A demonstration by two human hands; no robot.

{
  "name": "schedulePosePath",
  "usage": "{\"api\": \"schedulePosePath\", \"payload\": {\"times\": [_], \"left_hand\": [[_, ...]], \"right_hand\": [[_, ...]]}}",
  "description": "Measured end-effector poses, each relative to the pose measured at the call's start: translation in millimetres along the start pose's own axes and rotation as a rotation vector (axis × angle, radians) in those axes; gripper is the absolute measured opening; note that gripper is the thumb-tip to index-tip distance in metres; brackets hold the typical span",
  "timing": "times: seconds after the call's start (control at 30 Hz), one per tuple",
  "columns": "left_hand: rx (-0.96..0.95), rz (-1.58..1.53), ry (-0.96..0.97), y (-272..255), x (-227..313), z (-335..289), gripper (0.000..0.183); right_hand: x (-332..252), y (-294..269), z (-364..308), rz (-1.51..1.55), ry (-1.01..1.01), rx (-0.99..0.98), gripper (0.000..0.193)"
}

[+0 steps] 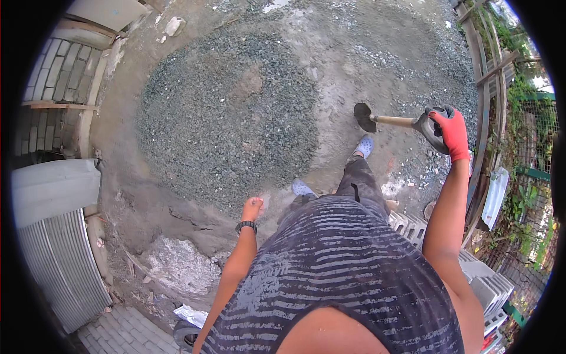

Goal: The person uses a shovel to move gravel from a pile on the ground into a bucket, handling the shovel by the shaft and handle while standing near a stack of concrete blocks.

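My right hand [453, 133], in a red and dark grey work glove, is closed around the grey D-shaped grip of a shovel [396, 121]. Its wooden shaft points left, and the dark blade is down by the ground, just beyond my right foot. My bare left hand [253, 206], with a dark watch on the wrist, hangs with its fingers curled in and nothing visible in them. Beyond that hand spreads a broad, low heap of grey gravel [224, 112], with a paler patch around its middle.
A wooden fence [484, 100] runs along the right, with plants and wire mesh behind it. Hollow concrete blocks [489, 289] are stacked at the lower right. Corrugated metal sheet [65, 265] and block walls [65, 65] line the left. A pale, crusted mound [180, 265] lies at lower left.
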State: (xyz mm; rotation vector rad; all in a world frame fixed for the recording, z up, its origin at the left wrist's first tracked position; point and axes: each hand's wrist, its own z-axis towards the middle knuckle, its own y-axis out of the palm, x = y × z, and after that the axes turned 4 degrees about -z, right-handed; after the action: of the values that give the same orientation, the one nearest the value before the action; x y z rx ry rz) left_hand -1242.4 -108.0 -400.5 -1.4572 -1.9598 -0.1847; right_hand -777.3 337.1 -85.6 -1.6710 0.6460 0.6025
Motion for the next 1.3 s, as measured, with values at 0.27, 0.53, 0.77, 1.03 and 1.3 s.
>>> {"api": "schedulePosePath", "payload": {"times": [0.27, 0.53, 0.77, 1.03, 1.3], "left_hand": [[0.097, 0.121, -0.213, 33.5, 77.3, -5.4, 0.026], [-0.009, 0.076, 0.167, 163.4, 298.7, 34.6, 0.029], [-0.24, 0.417, 0.435, 264.4, 417.1, 61.0, 0.017], [-0.056, 0.419, 0.178, 271.7, 394.1, 119.8, 0.011], [-0.151, 0.346, -0.086, 292.2, 435.7, 181.8, 0.013]], "right_hand": [[20.7, -75.4, 107.7, 0.056, -0.007, -0.077, 0.03], [53.9, -133.4, 166.4, 0.002, 0.001, -0.224, 0.03], [108.5, -201.3, 191.8, 0.156, 0.123, 0.056, 0.017], [107.6, -221.5, 232.7, 0.206, 0.093, 0.254, 0.015], [79.1, -186.1, 372.9, -0.05, 0.023, 0.146, 0.027]]}}
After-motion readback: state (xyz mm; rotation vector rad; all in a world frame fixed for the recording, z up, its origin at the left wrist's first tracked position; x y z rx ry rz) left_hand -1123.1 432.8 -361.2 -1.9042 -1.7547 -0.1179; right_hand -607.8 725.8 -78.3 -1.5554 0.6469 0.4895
